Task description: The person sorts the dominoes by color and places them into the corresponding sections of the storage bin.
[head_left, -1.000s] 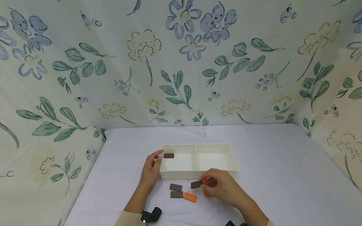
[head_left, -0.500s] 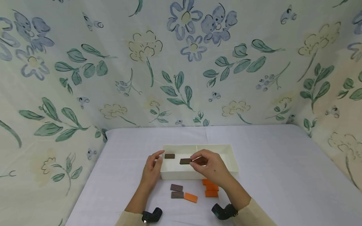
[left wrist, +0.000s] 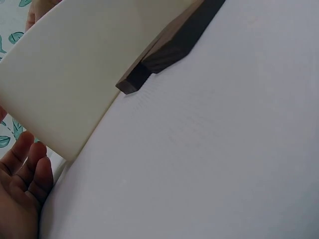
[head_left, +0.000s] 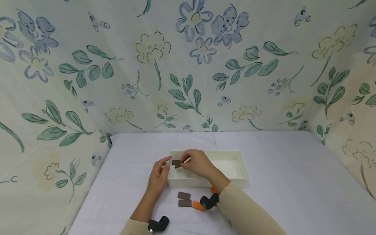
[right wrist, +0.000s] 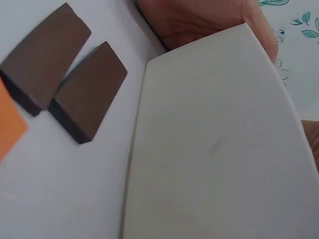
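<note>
My right hand (head_left: 197,162) reaches into the left compartment of the white two-part box (head_left: 208,182) and pinches a brown block (head_left: 177,166) between thumb and fingers. That block overlaps another brown block (head_left: 175,162) lying in the compartment's left end. My left hand (head_left: 158,175) rests at the box's left end, fingers relaxed; in the left wrist view its fingers (left wrist: 42,177) are loosely bent beside the end wall. In the right wrist view, the left palm (right wrist: 199,20) shows behind the box corner.
In front of the box lie two brown blocks (head_left: 184,199) and an orange block (head_left: 198,205). More orange (head_left: 213,190) shows beside the right forearm, mostly hidden. A black wrist camera (head_left: 210,201) hangs over this area. Floral cloth (head_left: 188,65) stands behind the table.
My right hand has carried the brown block from the table in front of the box, over the front wall, and leftward into the left compartment. The left hand has stayed in place.
</note>
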### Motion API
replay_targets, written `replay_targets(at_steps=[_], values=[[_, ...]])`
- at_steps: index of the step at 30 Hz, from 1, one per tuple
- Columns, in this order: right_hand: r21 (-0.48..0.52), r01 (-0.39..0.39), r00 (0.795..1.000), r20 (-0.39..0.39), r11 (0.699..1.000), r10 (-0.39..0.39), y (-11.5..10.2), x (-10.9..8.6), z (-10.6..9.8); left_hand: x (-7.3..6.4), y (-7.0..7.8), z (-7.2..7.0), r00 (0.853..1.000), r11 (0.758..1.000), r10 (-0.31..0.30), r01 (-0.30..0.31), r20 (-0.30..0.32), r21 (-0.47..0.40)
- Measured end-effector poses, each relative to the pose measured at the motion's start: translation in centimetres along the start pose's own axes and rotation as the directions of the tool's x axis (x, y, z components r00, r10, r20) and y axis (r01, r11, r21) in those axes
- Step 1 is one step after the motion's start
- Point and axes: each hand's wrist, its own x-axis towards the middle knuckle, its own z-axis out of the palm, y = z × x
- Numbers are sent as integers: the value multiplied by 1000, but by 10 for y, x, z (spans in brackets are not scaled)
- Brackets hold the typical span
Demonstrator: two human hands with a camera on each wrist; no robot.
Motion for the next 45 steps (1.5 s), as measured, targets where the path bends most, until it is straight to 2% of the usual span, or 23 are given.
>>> replay_targets(at_steps=[4, 10, 19, 31, 37, 41, 45], values=[[-91, -8, 1000, 7, 996, 9, 3, 11, 10, 0, 1, 2, 1000, 1000, -6, 6, 0, -7], [-167, -45, 999, -3, 985, 45, 7, 15, 20, 1, 2, 4, 1000, 1000, -9, 9, -3, 5], [-263, -30, 999, -41, 964, 20, 5, 17, 22, 4, 1, 4, 999, 1000, 30, -30, -9, 8], [-385, -41, 998, -60, 922, 19, 10, 21, 28, 3, 1, 3, 1000, 1000, 14, -14, 2, 4], [-372, -59, 997, -71, 926, 35, 9, 20, 30, 2, 0, 2, 1000, 1000, 4, -4, -6, 10], [-326, -79, 996, -73, 942, 58, 7, 20, 30, 2, -1, 2, 1000, 1000, 1, -1, -12, 17], [-243, -56, 997, -74, 968, 39, 4, 17, 27, 1, -2, 1, 1000, 1000, -3, 3, -11, 26]])
